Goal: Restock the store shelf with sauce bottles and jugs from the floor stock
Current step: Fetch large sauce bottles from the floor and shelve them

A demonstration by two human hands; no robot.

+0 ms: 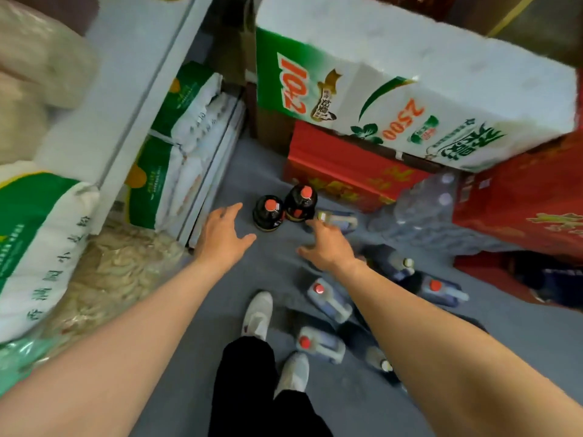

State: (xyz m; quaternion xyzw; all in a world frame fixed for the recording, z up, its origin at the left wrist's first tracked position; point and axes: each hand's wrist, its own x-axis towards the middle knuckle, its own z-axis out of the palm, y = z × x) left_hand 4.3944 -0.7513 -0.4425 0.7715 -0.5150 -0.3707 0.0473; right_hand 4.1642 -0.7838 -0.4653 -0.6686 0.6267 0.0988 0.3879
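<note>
Two dark sauce bottles (pixel 284 209) with red caps stand upright on the grey floor (pixel 268 257), touching each other, just in front of a red carton (pixel 340 165). Both hands reach toward them, neither touching. Left hand (pixel 220 231): fingers spread and relaxed, thumb out, holding nothing, just left of the nearer bottle. Right hand (pixel 328 244): fingers extended and loosely spread, holding nothing, fingertips close to the right bottle's base; contact can't be confirmed.

Floor stock: a pale jug (pixel 339 219) with a yellowish cap lies just behind the right hand, partly hidden by it. More jugs (pixel 328 299) with red caps and moulded handles cluster on the floor right of the person's feet, under the right forearm; some lie tilted, exact count unclear due to blur. Shrink-wrapped pack of clear water bottles (pixel 422 209) sits against the red cartons, right of the sauce bottles.

Room: narrow aisle, grey floor. Left side is a white shelf unit (pixel 132 89); green-and-white sacks (pixel 176 146) stacked on its lower level, another green-and-white sack (pixel 41 241) at near left, and a clear bag of pale dried goods (pixel 120 272) at floor level beside it. Right side: a large white-and-green pack (pixel 410 89) printed with orange numerals rests on top of the red cartons. White shoes (pixel 257 313) and black trousers at bottom centre.
</note>
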